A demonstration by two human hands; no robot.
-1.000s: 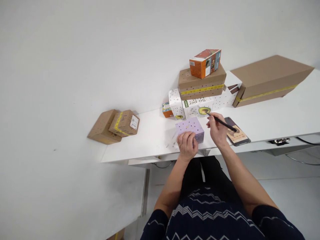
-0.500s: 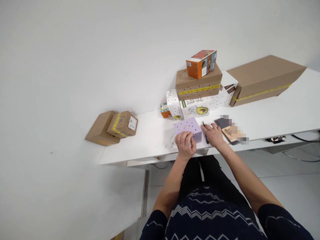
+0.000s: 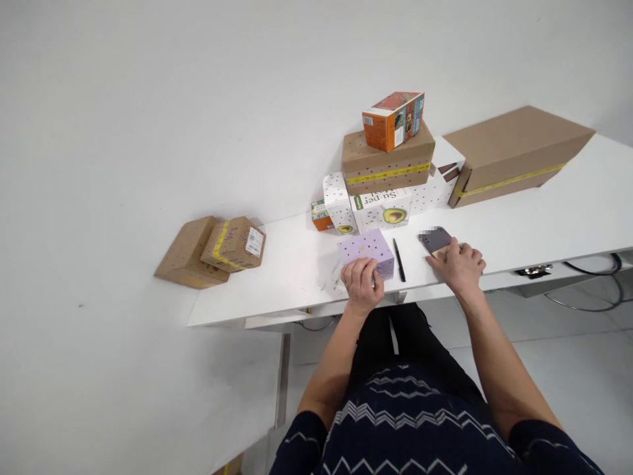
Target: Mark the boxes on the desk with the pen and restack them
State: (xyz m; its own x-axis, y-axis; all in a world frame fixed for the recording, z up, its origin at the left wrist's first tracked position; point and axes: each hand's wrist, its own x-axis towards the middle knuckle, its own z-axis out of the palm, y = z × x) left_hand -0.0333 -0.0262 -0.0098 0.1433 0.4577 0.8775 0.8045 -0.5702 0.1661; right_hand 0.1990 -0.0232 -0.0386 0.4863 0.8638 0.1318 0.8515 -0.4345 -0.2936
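My left hand [image 3: 362, 285] is curled against the front of a purple spotted box [image 3: 364, 247] on the white table. Its fingers are closed, and a small bluish bit shows between thumb and fingers, too small to name. Over a dark smartphone [image 3: 436, 237] lying flat, my right hand [image 3: 461, 265] bends its fingers, thumb on the near left side and fingertips across the right. A tan picture shows on the phone; the hand hides its lower part. Between the two hands a black pen [image 3: 399, 260] lies on the table, just right of the purple box.
Behind the purple box stand white avocado-print boxes [image 3: 380, 214], with a taped brown carton [image 3: 388, 165] and an orange box [image 3: 393, 122] stacked on top. A large brown carton [image 3: 514, 155] is at the right, smaller cartons [image 3: 235, 244] at the left. Dark smudges mark the white table [image 3: 291, 264].
My right hand has left the black pen and moved right onto the smartphone, covering its lower part. The pen now lies free. My left hand stays at the purple box.
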